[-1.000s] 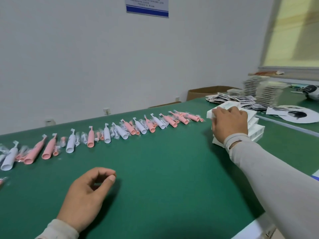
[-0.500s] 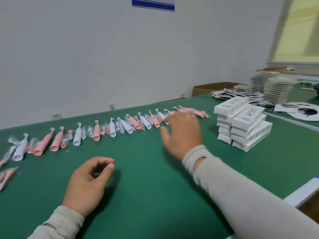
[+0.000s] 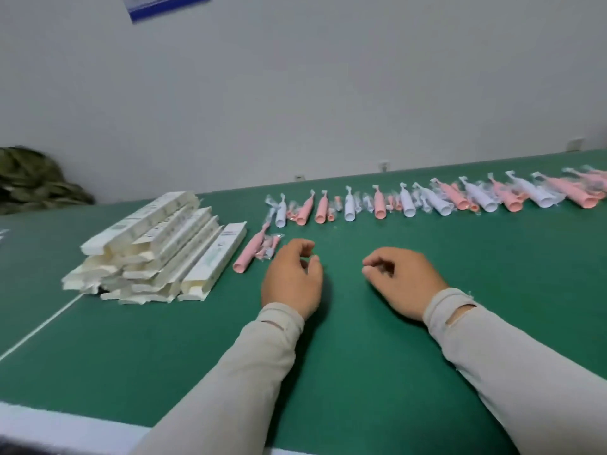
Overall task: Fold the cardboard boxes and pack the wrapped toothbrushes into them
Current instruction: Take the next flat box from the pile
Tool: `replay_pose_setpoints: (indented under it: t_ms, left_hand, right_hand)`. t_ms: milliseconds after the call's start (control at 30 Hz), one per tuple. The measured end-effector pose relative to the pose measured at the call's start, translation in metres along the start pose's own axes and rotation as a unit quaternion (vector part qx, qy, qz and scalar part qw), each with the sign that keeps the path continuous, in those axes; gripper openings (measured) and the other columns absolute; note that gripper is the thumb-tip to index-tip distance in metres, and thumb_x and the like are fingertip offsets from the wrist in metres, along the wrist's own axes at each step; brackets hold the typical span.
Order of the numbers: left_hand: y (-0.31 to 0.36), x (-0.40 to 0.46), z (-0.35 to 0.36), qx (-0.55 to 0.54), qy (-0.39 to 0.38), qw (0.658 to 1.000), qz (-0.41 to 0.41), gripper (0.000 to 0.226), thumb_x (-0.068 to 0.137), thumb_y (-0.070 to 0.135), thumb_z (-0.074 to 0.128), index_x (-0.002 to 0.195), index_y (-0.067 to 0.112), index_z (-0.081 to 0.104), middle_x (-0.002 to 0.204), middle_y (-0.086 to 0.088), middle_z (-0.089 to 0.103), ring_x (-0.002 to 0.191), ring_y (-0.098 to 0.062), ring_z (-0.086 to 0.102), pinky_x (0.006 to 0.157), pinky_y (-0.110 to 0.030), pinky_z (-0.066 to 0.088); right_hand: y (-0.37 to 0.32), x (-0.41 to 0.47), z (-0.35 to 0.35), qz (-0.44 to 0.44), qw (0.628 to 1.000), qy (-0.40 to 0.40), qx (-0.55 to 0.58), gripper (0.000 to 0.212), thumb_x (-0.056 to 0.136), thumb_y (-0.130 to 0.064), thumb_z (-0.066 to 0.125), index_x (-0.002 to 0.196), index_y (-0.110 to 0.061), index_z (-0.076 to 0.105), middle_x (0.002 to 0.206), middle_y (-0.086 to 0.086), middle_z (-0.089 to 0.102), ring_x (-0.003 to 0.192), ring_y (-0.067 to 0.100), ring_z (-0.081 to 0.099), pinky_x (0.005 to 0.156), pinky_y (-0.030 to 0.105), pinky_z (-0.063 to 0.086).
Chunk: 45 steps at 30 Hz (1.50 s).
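item: flat boxes (image 3: 157,247), stacked left of our left hand (image 3: 290,277), the nearer one, long axes running near-to-far; both it and right hand (image 3: 402,279) loosely curled, holding nothing.

Both hands, the left hand (image 3: 291,280) and the right hand (image 3: 403,279), are bare; long beige sleeves (image 3: 512,366) end in ribbed cuffs with thumb slits.

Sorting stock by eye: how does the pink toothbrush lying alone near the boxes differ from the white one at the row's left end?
The lone pink toothbrush is pink; the white toothbrush is white. The pink one lies apart, nearer the left hand and beside the boxes; the white one sits in the back row. The pink one slants; the white one points nearly straight away. Both lie on the green table, brush heads away.
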State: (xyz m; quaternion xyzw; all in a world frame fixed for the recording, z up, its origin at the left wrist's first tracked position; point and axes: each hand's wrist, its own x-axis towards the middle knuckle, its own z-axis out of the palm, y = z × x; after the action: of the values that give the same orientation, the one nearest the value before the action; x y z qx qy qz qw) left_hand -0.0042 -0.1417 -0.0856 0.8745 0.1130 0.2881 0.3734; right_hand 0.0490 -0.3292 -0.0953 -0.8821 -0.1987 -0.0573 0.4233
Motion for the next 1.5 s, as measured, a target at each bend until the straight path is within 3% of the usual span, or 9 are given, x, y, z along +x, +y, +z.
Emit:
replay_pose_setpoints:
  t_ms: [267,500,700,933,1033,1100,1200,1400,1500]
  left_hand:
    - [-0.051,0.041,-0.097,0.284,0.030,0.957,-0.055,0.038,0.093,0.031,0.059,0.129,0.019,0.063,0.132,-0.004,0.060,0.122,-0.027,0.054,0.101,-0.039,0.044]
    - [-0.077,0.039,-0.116,0.493,-0.056,0.859,-0.125,0.038,0.095,0.040,0.045,0.116,0.015,0.063,0.116,-0.008,0.063,0.107,-0.031,0.061,0.089,-0.037,0.049]
    - [-0.073,0.041,-0.112,0.415,-0.031,0.892,-0.177,0.038,0.092,0.041,0.056,0.120,0.016,0.049,0.116,-0.010,0.061,0.109,-0.033,0.059,0.083,-0.040,0.052]
    - [-0.059,0.046,-0.116,0.111,0.178,0.963,-0.170,0.007,0.090,0.018,0.058,0.090,0.023,0.054,0.087,-0.002,0.062,0.086,-0.031,0.059,0.075,-0.035,0.041]
    - [-0.054,0.042,-0.106,0.172,0.131,0.966,-0.144,0.007,0.091,0.031,0.060,0.089,0.025,0.056,0.089,0.004,0.064,0.087,-0.027,0.062,0.077,-0.036,0.046]
    - [-0.055,0.038,-0.097,0.249,0.039,0.955,-0.158,0.032,0.088,0.054,0.060,0.105,0.027,0.058,0.101,0.002,0.064,0.095,-0.028,0.062,0.084,-0.039,0.048]
    - [-0.058,0.034,-0.084,0.310,-0.018,0.938,-0.156,0.053,0.082,0.070,0.060,0.112,0.028,0.054,0.101,0.002,0.059,0.087,-0.024,0.055,0.072,-0.033,0.041]
    - [-0.056,0.038,-0.086,0.274,0.023,0.942,-0.190,0.027,0.090,0.026,0.059,0.115,0.022,0.052,0.103,-0.006,0.064,0.090,-0.032,0.060,0.077,-0.037,0.046]
    - [-0.046,0.034,-0.092,0.102,0.122,0.977,-0.144,0.027,0.093,0.025,0.059,0.120,0.020,0.058,0.106,-0.008,0.068,0.081,-0.029,0.066,0.073,-0.039,0.056]
  right_hand:
    - [-0.001,-0.001,0.002,-0.009,0.999,-0.021,0.024,0.016,0.088,-0.024,0.071,0.078,-0.035,0.067,0.083,-0.016,0.070,0.082,0.003,0.065,0.081,0.025,0.048]
    - [-0.001,-0.002,0.002,-0.016,1.000,-0.019,0.017,0.015,0.088,-0.026,0.071,0.077,-0.034,0.068,0.080,-0.017,0.070,0.078,0.000,0.064,0.075,0.021,0.048]
    - [-0.001,-0.003,0.002,-0.015,0.999,-0.017,0.025,0.015,0.088,-0.025,0.071,0.076,-0.034,0.069,0.077,-0.017,0.070,0.076,0.000,0.064,0.072,0.018,0.046]
    - [-0.003,-0.002,0.001,-0.012,0.999,-0.015,0.044,0.013,0.088,-0.025,0.070,0.077,-0.032,0.069,0.077,-0.016,0.070,0.074,0.000,0.063,0.069,0.016,0.045]
    - [-0.004,-0.002,0.000,-0.012,0.999,-0.021,0.040,0.014,0.089,-0.025,0.070,0.077,-0.032,0.069,0.077,-0.016,0.069,0.074,0.000,0.064,0.070,0.016,0.045]
    - [-0.003,-0.003,-0.001,-0.010,0.999,-0.024,0.032,0.014,0.089,-0.026,0.070,0.077,-0.033,0.068,0.077,-0.016,0.069,0.076,0.000,0.064,0.071,0.017,0.047]
    - [-0.004,-0.003,-0.002,-0.008,0.999,-0.027,0.026,0.012,0.088,-0.028,0.070,0.077,-0.033,0.069,0.076,-0.017,0.069,0.074,-0.002,0.063,0.070,0.015,0.046]
    - [-0.007,-0.004,-0.003,0.001,0.999,-0.033,0.037,0.011,0.088,-0.027,0.069,0.078,-0.032,0.070,0.076,-0.016,0.070,0.075,0.001,0.064,0.075,0.022,0.050]
    - [-0.009,-0.004,-0.003,-0.004,0.998,-0.025,0.051,0.010,0.088,-0.026,0.069,0.079,-0.030,0.070,0.077,-0.015,0.070,0.072,-0.002,0.062,0.076,0.021,0.050]
